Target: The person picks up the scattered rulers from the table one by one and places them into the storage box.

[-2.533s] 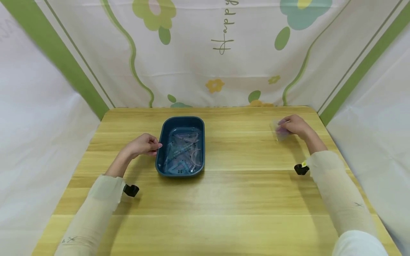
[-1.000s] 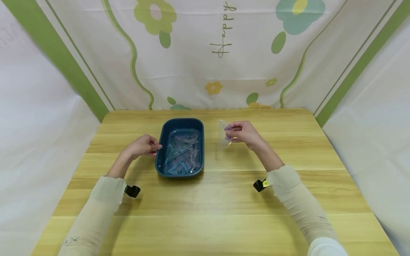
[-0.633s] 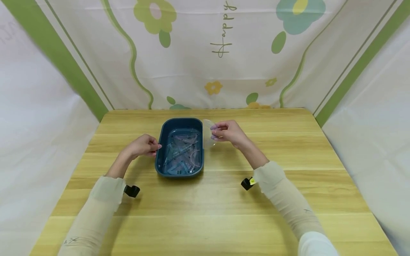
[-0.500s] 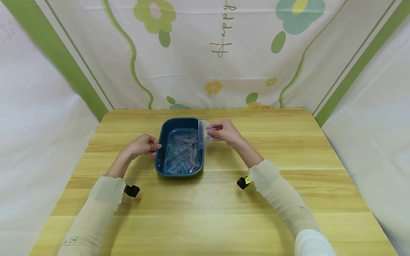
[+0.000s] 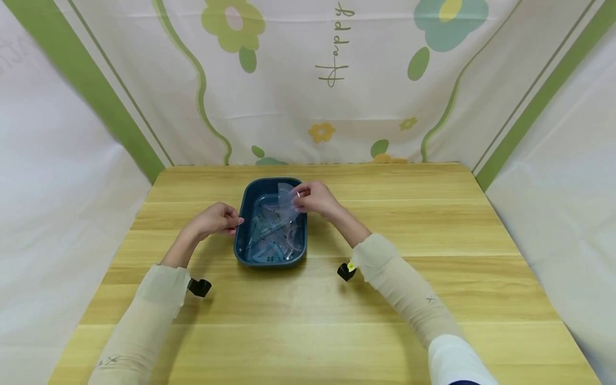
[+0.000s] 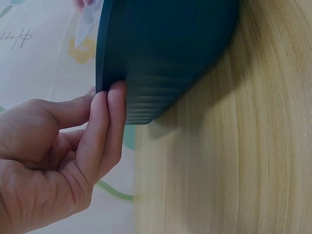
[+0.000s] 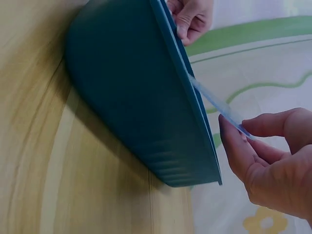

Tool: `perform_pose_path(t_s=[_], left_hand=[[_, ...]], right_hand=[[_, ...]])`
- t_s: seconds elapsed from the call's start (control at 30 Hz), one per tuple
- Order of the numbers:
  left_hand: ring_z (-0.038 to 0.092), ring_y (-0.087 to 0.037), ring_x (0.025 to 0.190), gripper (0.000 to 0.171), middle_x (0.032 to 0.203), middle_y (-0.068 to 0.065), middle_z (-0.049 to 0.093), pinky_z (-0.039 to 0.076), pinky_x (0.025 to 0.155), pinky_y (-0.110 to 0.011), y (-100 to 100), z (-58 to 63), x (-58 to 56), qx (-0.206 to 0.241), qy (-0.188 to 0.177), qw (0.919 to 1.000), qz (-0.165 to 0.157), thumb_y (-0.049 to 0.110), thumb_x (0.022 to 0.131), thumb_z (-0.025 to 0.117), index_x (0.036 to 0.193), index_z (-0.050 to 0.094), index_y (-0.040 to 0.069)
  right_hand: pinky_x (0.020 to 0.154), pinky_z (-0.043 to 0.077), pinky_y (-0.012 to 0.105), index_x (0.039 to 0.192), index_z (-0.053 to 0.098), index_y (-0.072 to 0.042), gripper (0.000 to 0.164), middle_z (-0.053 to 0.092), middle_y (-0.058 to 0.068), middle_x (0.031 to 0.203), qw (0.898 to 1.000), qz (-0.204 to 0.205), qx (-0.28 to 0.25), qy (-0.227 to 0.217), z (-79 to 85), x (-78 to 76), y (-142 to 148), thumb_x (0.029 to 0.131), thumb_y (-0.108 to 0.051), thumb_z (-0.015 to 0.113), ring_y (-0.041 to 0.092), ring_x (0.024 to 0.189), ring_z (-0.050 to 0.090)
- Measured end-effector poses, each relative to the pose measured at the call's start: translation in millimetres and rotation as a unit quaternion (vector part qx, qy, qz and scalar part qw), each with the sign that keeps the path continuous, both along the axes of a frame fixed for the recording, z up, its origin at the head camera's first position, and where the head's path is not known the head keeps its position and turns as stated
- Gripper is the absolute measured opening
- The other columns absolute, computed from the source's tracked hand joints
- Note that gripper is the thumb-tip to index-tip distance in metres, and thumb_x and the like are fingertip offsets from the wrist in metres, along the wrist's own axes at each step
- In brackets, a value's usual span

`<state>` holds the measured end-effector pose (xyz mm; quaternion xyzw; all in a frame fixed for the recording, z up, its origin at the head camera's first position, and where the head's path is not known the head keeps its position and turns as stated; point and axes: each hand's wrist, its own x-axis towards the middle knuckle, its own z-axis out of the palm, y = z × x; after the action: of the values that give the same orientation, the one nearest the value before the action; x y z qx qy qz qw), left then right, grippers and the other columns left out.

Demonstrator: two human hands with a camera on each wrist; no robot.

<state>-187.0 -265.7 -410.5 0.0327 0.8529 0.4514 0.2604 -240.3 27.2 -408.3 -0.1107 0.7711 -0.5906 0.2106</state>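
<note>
A deep blue plastic bin [image 5: 269, 264] stands on the table, left of centre. Inside it lie several clear and bluish drawing pieces, set squares [image 5: 275, 251] and curved ones among them. My left hand [image 5: 214, 218] pinches the bin's left rim between thumb and fingers, plain in the left wrist view. Over the far right part of the bin, my right hand [image 5: 317, 199] pinches a clear protractor [image 5: 285, 198] by its curved edge. In the right wrist view the protractor [image 7: 214, 101] slants across the rim, its lower end hidden behind the bin wall.
The wooden table [image 5: 409, 230] stretches out right of the bin and in front of it. A floral cloth [image 5: 279, 80] hangs behind the table's far edge. Black wrist cameras [image 5: 199, 287] jut out below both hands.
My right hand has carried the protractor left from the table's far right side, past the bin's right rim and over its inside. My left hand has stayed on the left rim.
</note>
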Motion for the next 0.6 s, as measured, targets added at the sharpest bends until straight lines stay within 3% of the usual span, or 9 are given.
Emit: perform_pose_path(t_s=[0.17, 0.27, 0.43, 0.6], left_hand=[[0.06, -0.012, 0.067, 0.021, 0.075, -0.003, 0.058, 0.057, 0.065, -0.022, -1.2, -1.5, 0.6, 0.002, -0.006, 1.0, 0.001, 0.01, 0.104, 0.052, 0.096, 0.056, -0.009], [0.059, -0.012, 0.067, 0.021, 0.075, -0.003, 0.058, 0.057, 0.064, -0.022, -1.8, -1.7, 0.4, 0.001, -0.004, 1.0, 0.002, 0.009, 0.104, 0.052, 0.096, 0.056, -0.009], [0.059, -0.012, 0.067, 0.021, 0.075, -0.003, 0.057, 0.056, 0.064, -0.022, -2.3, -0.4, 0.3, 0.002, 0.0, 1.0, 0.0, 0.009, 0.104, 0.051, 0.096, 0.056, -0.01], [0.059, -0.012, 0.067, 0.021, 0.076, -0.003, 0.056, 0.057, 0.065, -0.021, -0.5, 0.1, -0.6, 0.002, -0.003, 1.0, -0.002, 0.009, 0.104, 0.052, 0.097, 0.056, -0.01]], right_hand=[[0.084, 0.06, 0.046, 0.126, 0.06, 0.001, 0.032, 0.067, 0.018, 0.096, 0.998, 0.02, 0.03, 0.044, -1.4, -0.4, -15.7, 0.094, 0.004, 0.061, 0.023, 0.08, 0.071], [0.078, 0.062, 0.04, 0.131, 0.055, -0.002, 0.039, 0.068, 0.017, 0.094, 0.992, 0.035, 0.071, 0.094, -3.0, -0.7, -23.3, 0.093, 0.005, 0.061, 0.023, 0.079, 0.071], [0.066, 0.057, 0.026, 0.136, 0.05, -0.005, 0.051, 0.071, 0.013, 0.09, 0.974, 0.053, 0.136, 0.172, -6.1, -0.6, -31.4, 0.088, 0.008, 0.06, 0.02, 0.075, 0.067], [0.053, 0.04, 0.021, 0.139, 0.048, -0.005, 0.049, 0.064, 0.005, 0.074, 0.952, 0.056, 0.196, 0.227, -8.8, 3.6, -31.1, 0.091, 0.006, 0.058, 0.012, 0.056, 0.051]])
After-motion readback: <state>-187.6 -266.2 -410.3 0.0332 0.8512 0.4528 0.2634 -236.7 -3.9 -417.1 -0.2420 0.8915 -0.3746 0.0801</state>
